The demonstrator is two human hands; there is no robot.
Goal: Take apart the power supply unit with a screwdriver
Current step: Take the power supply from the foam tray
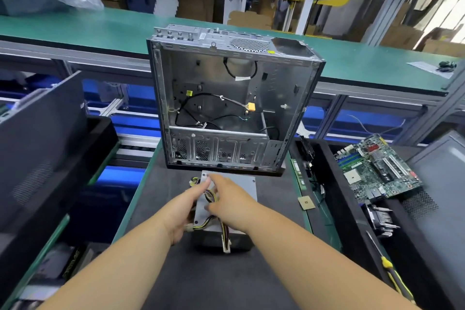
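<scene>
At the centre bottom of the frame both hands are on the power supply unit [227, 211], a grey metal box lying on the dark mat of the work surface [201, 282]. The left hand [187, 211] curls its fingers round the unit's left edge, its grip closed on the box beside the cable exit. The right hand [232, 205] lies over the top, its thumb and fingers pinching the bundle of yellow, black and red wires [216, 220], which trail down over the near face to a white connector [226, 243].

Just beyond the unit, touching or nearly touching its far edge, an open grey computer case [226, 106] stands with loose black cables and a yellow connector inside. No writing on the unit or case can be read.

At the right, a black tray [332, 199] holds a green motherboard [377, 168]; a square processor chip [306, 202] lies by the surface's green edge. A screwdriver with a yellow and black handle [392, 274] lies at the lower right, well apart from both hands. The mat in front of the unit is open.
</scene>
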